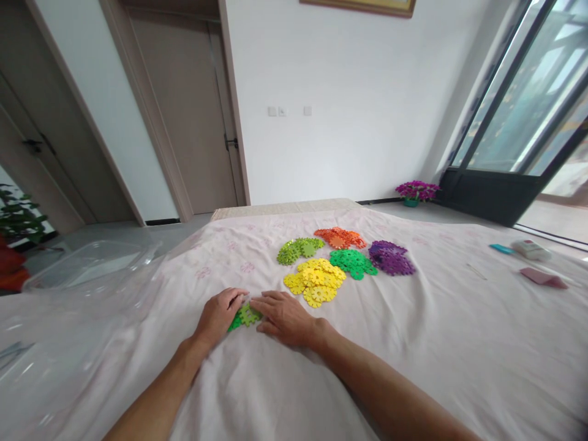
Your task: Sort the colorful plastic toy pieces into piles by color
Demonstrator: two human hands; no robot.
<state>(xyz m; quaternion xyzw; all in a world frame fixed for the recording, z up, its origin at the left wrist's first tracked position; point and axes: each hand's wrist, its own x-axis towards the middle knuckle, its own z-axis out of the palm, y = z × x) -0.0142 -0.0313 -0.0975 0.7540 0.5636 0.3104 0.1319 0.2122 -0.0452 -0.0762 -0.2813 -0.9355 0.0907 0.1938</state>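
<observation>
Close in front of me, both hands meet over two small plastic building pieces on the cloth. My left hand point(219, 313) curls its fingers at the edge of a darker green piece point(235, 322). My right hand point(285, 318) has its fingers and thumb at the edge of a light green notched piece point(248, 315). The two pieces touch or overlap; fingers hide part of them, so I cannot tell whether they are joined. Just beyond my right hand lies a pile of yellow snowflake discs point(316, 278).
Behind the yellow discs sit piles of lime green point(298, 250), orange-red point(339, 237), green point(353, 263) and purple discs point(391, 257). Clear plastic containers point(87, 269) stand at left. A pink paper point(543, 277) and a white object point(530, 249) lie at right on the bedsheet point(450, 343).
</observation>
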